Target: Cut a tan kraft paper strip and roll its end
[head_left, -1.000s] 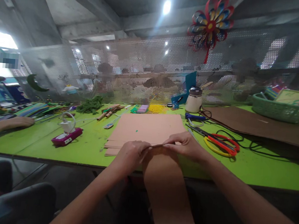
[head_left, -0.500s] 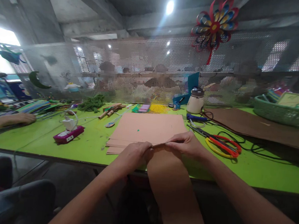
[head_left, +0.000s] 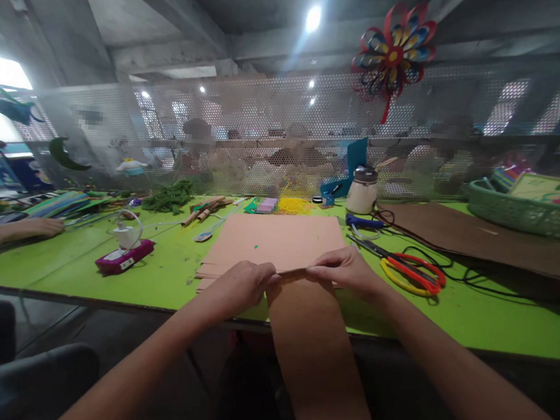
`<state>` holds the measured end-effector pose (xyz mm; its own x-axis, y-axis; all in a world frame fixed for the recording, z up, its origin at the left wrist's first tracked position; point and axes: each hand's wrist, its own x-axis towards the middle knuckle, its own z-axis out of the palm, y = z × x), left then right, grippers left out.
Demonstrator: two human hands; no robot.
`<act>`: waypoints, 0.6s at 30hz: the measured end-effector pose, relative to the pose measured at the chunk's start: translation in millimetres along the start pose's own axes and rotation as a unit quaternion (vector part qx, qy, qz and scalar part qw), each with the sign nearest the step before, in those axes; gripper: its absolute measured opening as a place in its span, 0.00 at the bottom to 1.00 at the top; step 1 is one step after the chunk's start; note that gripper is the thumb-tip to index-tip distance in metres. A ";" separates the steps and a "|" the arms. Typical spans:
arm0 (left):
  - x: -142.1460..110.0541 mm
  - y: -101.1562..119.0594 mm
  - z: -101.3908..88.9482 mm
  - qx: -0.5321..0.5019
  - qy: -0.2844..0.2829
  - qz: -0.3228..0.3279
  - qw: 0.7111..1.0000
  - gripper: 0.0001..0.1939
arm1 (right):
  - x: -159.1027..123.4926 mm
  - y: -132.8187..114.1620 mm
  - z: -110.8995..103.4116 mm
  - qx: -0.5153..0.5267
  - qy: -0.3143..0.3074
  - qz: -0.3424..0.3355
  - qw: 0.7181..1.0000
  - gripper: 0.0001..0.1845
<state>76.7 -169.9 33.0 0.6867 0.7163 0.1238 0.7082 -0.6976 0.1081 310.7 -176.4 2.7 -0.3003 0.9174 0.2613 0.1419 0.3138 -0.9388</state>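
A long strip of brown kraft paper [head_left: 315,344] hangs from the table edge down towards my lap. My left hand [head_left: 249,282] pinches the left corner of its top end, which looks folded or rolled over. At the right corner, my right hand [head_left: 346,268] pinches the same end between thumb and fingers. Just beyond both hands lies a stack of light brown paper sheets [head_left: 278,236] with a small green scrap on top. To the right of my right hand rest scissors [head_left: 414,272] with red and yellow handles.
A glue gun [head_left: 364,222] and a cream jug [head_left: 361,194] stand behind the scissors. Brown sheets [head_left: 493,238] and a green basket [head_left: 529,215] are at right. A magenta power strip [head_left: 125,256] sits left, near another person's hand [head_left: 46,225].
My hands stay pinched on the paper's top end; the left hand has shifted slightly left. The whole view has moved slightly.
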 end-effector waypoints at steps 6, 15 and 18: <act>1.0 -7.0 -11.7 -0.035 -0.032 0.004 0.999 0.22 | 0.3 -3.4 -0.1 0.007 0.002 0.002 1.000 0.16; 21.4 -1.4 -16.2 0.065 0.072 0.070 0.993 0.15 | 4.9 0.6 2.8 0.021 0.036 0.015 0.999 0.18; 33.6 12.9 -6.2 -0.013 0.066 0.072 0.995 0.14 | 4.7 0.2 3.4 0.039 0.046 0.030 0.998 0.20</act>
<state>107.9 -155.0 44.6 0.7526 0.6016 0.2676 0.5976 -0.7947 0.1060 306.1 -172.8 2.9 -0.2050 0.9537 0.2200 0.0828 0.2409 -0.9670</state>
